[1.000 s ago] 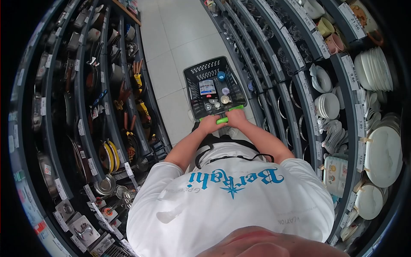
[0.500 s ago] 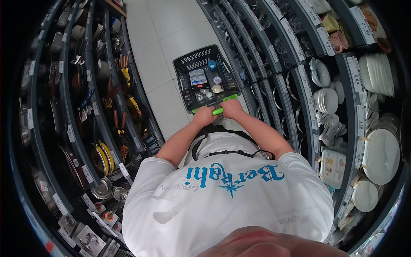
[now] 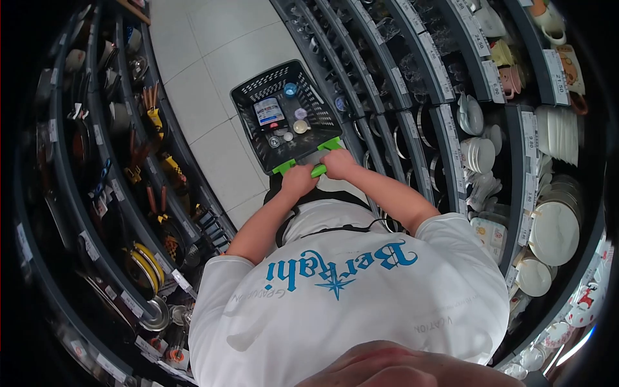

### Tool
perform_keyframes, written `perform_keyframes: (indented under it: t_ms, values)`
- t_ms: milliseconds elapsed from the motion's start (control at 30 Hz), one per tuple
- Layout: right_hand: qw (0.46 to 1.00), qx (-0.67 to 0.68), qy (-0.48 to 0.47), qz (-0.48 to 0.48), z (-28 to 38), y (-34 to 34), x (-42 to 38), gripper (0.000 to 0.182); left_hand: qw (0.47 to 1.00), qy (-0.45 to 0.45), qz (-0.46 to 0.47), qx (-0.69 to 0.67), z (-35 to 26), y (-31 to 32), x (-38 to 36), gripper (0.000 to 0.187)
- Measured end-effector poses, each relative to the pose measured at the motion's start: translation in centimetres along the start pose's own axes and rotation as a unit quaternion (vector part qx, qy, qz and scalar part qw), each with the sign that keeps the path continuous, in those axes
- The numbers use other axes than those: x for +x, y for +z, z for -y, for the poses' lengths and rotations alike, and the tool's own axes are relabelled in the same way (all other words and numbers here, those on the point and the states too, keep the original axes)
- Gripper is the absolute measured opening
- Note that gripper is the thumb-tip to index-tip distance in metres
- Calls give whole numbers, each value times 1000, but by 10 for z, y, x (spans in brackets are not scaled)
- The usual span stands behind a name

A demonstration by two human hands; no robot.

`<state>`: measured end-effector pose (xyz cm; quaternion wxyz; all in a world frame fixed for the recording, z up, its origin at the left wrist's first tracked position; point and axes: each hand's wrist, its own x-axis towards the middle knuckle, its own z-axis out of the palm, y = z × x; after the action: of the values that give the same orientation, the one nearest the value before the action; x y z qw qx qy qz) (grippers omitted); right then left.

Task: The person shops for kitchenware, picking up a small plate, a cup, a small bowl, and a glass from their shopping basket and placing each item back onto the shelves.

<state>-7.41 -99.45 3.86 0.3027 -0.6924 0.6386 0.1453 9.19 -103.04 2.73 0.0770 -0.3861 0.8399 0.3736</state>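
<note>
A dark grey shopping basket [image 3: 322, 92] with perforated sides is in front of my body, low over the aisle floor. Its green handle [image 3: 318, 171] is gripped by both fists. My left hand [image 3: 300, 179] is wrapped round the left part, and my right hand [image 3: 339, 163] closes round the right part, with a short green stretch showing between them. Inside the basket lie a dark package with a white-and-blue label [image 3: 268, 111], a blue round item [image 3: 290, 89], a pale lilac item [image 3: 300, 113], a cream round item [image 3: 300, 127] and small clear or white pieces.
Shelves with pans and utensils [image 3: 151, 267] line the left side. On the right, shelves carry glassware, white bowls [image 3: 478, 155], stacked plates [image 3: 554, 232] and mugs [image 3: 509, 82]. Pale floor tiles [image 3: 200, 77] run ahead along the aisle, left of the basket.
The basket and both hands have shifted left and slightly down in view. The shelves have shifted too, with more of the right side showing. Both hands keep their grip.
</note>
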Motion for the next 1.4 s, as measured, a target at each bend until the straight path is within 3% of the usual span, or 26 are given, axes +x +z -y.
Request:
perform_keyframes:
  t_ms: [600, 1000, 1400]
  values:
    - [996, -32, 32, 83, -1, -45, 71, 20, 997, 71, 15, -34, 39, -50, 55, 31]
    - [995, 40, 86, -36, 5, -85, 129, 16, 994, 96, 49, 26, 78, -110, 116, 32]
    - [993, 75, 32, -84, 8, -134, 177, 15, 993, 68, 78, 56, 107, -168, 158, 32]
